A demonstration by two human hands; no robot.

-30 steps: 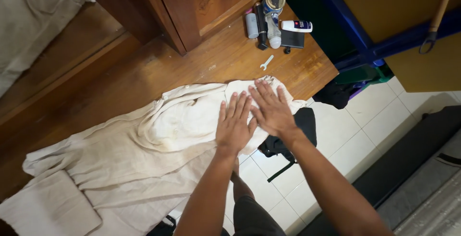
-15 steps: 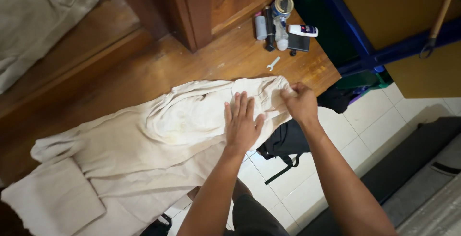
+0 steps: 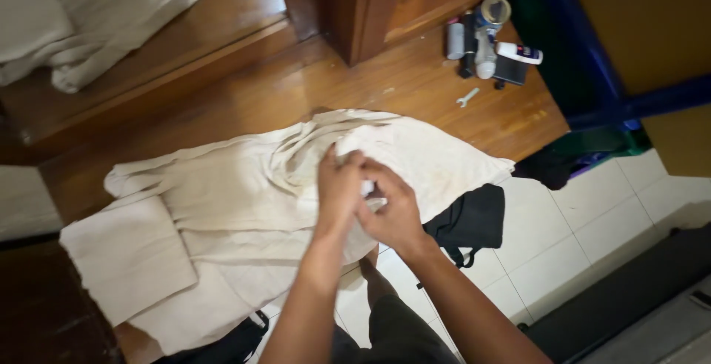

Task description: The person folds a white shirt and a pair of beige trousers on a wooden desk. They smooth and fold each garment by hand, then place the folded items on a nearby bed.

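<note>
Head view. Cream cloth (image 3: pixel 244 208) lies spread over the wooden platform (image 3: pixel 244 105), its near edge overhanging the white tiled floor (image 3: pixel 592 223). Left hand (image 3: pixel 339 188) and right hand (image 3: pixel 391 212) meet over the cloth's middle-right part, touching each other. Left grip: fingers curled shut, pinching up a fold of the cloth. Right grip: fingers bent closed round the same gathered bit, a white scrap showing between the two hands. The rest of the cloth spreads left and away from the grip, flat. A folded cream piece (image 3: pixel 129 256) lies on its left end. Black bag (image 3: pixel 470 219) lies just right of the right hand, on the tiles. Small spanner (image 3: pixel 467 97) and bottles (image 3: pixel 485 38) sit at the platform's far corner, well apart.
</note>
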